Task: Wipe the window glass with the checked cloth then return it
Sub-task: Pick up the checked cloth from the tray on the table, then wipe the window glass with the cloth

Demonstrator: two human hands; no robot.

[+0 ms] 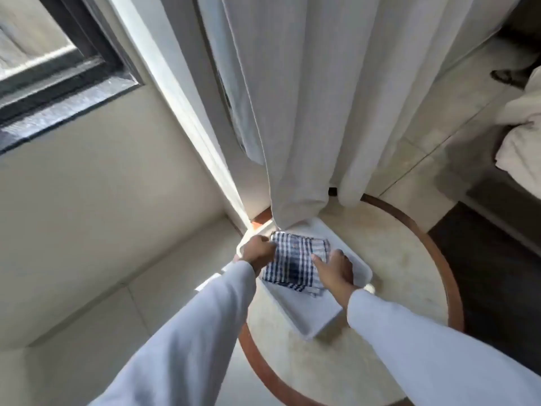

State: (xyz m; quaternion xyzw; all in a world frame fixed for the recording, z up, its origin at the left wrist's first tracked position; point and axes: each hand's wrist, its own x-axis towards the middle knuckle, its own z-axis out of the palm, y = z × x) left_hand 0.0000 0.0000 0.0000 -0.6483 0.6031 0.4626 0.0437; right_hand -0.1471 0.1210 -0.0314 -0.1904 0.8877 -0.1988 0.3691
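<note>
While checked cloth [295, 263] lies in white tray [310, 313], left hand [257, 251] pinching its edge, right hand [332, 269] flat, open.

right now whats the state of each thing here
checked cloth: folded, lying in the tray
white tray: on the round table, holding the cloth
left hand: closed on the cloth's left edge
right hand: flat on the cloth's right side
curtain: hanging, hem touching the tray's far end
round table: upright, tray on top
</note>
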